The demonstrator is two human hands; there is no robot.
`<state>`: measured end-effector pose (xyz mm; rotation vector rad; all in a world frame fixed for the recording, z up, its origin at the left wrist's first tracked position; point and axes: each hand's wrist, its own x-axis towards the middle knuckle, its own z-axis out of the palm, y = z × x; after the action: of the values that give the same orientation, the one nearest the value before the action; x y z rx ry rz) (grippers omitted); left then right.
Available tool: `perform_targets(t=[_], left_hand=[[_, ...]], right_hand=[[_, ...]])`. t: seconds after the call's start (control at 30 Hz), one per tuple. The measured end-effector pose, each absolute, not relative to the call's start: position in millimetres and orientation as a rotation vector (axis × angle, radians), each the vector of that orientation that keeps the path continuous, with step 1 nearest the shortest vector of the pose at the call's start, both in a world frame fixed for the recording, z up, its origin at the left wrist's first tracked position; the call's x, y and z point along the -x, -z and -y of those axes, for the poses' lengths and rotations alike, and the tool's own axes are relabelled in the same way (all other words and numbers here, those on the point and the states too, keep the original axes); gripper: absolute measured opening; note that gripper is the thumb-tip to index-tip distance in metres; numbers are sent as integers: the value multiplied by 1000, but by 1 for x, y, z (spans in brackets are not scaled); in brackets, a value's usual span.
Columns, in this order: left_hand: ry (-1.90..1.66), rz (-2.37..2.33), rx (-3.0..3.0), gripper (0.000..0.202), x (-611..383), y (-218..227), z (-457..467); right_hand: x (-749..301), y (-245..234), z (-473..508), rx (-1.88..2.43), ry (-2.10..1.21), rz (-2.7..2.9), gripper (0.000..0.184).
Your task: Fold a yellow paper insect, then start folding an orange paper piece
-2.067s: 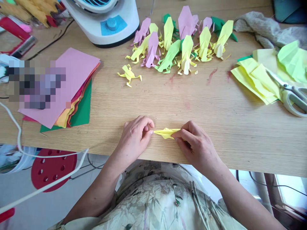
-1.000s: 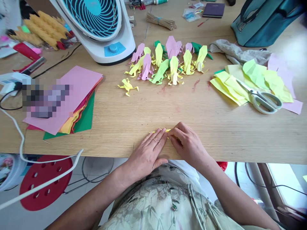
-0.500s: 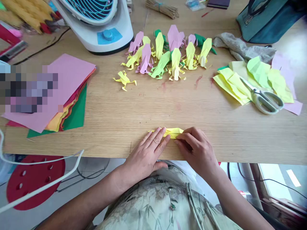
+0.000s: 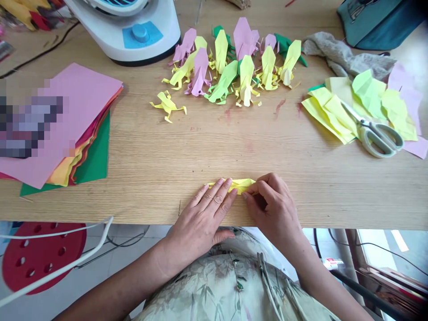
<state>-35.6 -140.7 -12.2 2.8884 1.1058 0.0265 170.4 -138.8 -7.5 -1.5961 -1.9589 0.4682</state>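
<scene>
A small folded yellow paper piece (image 4: 241,184) lies near the front edge of the wooden table (image 4: 200,147). My left hand (image 4: 203,218) rests flat on its left part, fingers stretched out and together, pressing it down. My right hand (image 4: 274,207) is curled at the paper's right end, fingertips pinching its edge. Much of the paper is hidden under both hands.
Several folded paper figures (image 4: 234,67) in yellow, pink and green lie at the back, one small yellow figure (image 4: 166,104) apart. A stack of coloured sheets (image 4: 83,129) is at left, scissors (image 4: 376,131) on yellow-green scraps at right, a fan base (image 4: 133,31) behind, a grey cloth (image 4: 341,55).
My left hand went from pinching the paper's left tip to lying flat on it. My right hand shifted slightly along the right end. The view tilted down a little.
</scene>
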Motion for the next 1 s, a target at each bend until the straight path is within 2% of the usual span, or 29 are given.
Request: perform_targets(t=[0.63, 1.0], left_hand=[[-43, -1117, -2883, 98, 34, 16, 140], [-68, -1130, -2873, 96, 33, 16, 141]], right_hand=[[-179, 6, 152, 1556, -530, 1813, 6], [-173, 10, 148, 1565, -434, 1866, 4]])
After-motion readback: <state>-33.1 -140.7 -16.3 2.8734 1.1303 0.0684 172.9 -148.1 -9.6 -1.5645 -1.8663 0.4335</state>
